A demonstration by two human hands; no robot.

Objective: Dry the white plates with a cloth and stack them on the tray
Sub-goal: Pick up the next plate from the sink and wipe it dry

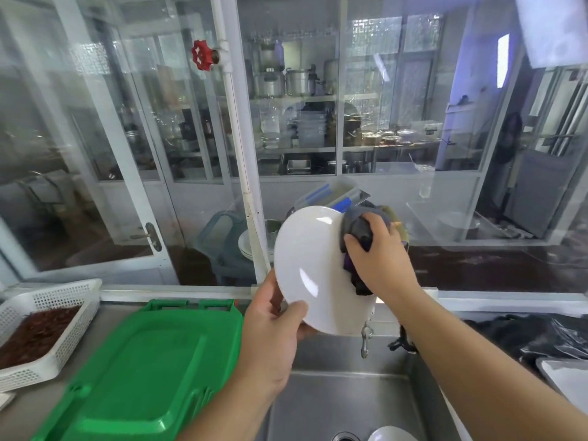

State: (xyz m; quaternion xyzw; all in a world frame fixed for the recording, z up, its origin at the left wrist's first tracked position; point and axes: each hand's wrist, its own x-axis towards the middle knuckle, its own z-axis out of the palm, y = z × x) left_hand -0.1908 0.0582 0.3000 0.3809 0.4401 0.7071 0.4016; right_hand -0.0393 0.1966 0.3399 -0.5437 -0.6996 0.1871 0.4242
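Note:
A white plate (pixel 313 268) is held up, tilted on edge, above the steel sink (pixel 343 396). My left hand (pixel 270 338) grips its lower left rim, thumb on the front face. My right hand (pixel 378 253) holds a dark grey and purple cloth (pixel 361 232) bunched against the plate's right rim. A green plastic tray (pixel 143 370) lies bare on the counter to the left of the sink. Another white plate (pixel 391 434) shows in the sink bottom at the frame's lower edge.
A white perforated basket (pixel 47 313) of dark reddish pieces stands at the far left. A tap (pixel 366 338) hangs below the plate. Dark plastic bags (pixel 525 338) and a pale tray corner (pixel 566 377) lie at the right. A glass partition rises behind the counter.

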